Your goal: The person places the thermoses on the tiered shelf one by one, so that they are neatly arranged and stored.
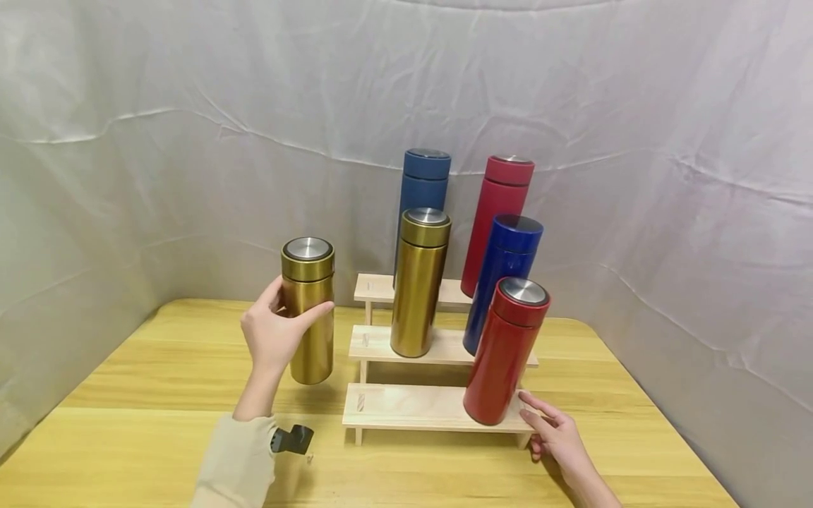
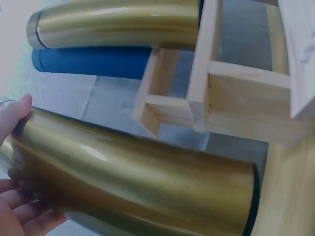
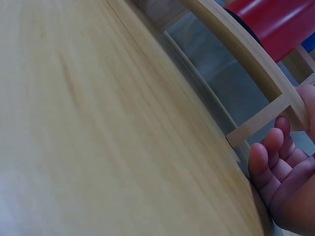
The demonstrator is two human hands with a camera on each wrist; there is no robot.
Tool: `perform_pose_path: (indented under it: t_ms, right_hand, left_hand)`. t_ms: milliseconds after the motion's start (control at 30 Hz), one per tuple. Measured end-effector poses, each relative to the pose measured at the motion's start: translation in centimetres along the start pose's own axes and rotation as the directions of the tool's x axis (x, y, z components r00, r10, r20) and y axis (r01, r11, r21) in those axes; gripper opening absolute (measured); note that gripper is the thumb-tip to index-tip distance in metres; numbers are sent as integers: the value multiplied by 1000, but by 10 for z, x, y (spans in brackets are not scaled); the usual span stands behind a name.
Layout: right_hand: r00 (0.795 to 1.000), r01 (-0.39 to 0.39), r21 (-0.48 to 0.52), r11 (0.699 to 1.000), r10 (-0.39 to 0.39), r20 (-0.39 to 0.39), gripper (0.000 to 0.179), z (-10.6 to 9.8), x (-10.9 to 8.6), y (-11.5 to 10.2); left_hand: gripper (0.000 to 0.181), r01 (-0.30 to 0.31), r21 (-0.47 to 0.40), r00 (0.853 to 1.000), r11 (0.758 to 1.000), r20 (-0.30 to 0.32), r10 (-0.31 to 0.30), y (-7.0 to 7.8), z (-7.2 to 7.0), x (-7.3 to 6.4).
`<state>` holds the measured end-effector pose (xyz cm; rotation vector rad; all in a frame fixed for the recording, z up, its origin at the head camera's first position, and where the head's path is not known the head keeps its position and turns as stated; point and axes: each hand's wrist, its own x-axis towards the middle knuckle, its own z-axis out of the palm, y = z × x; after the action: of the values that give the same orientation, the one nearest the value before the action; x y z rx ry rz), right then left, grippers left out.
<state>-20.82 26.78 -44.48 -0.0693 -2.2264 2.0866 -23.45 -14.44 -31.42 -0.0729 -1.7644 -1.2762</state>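
Observation:
My left hand grips a gold thermos bottle around its middle, thumb across the front, left of a three-step wooden display stand. The bottle is upright in the head view, its silver-topped lid above the hand. In the left wrist view the held gold bottle lies across the picture, apart from the stand. At the right end of the lowest step, my right hand holds the board's edge with thumb and forefinger. The other fingers are curled beside the stand's leg. Just above them stands a red bottle on that step.
A second gold bottle and a glossy blue bottle stand on the middle step. On the top step are a matte blue bottle and a crimson bottle. A grey cloth hangs behind the wooden table.

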Motion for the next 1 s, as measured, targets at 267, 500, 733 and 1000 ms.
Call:
perform_pose_path:
  t_ms: [267, 500, 733, 1000]
  right_hand:
    - [1000, 1, -11, 1000, -1, -5, 30, 0, 0, 0]
    - [1000, 5, -21, 1000, -5, -5, 34, 0, -1, 0]
    - [1000, 16, -10, 1000, -16, 0, 31, 1, -1, 0]
    - [1000, 9, -1, 1000, -9, 5, 29, 0, -1, -1]
  left_hand:
    - [50, 21, -67, 999, 998, 50, -18, 19, -5, -4]
    - [51, 48, -145, 991, 988, 132, -29, 35, -2, -10]
    - [52, 18, -164, 983, 986, 182, 12, 44, 2, -16]
    - [52, 41, -229, 969, 972, 246, 17, 56, 12, -22]
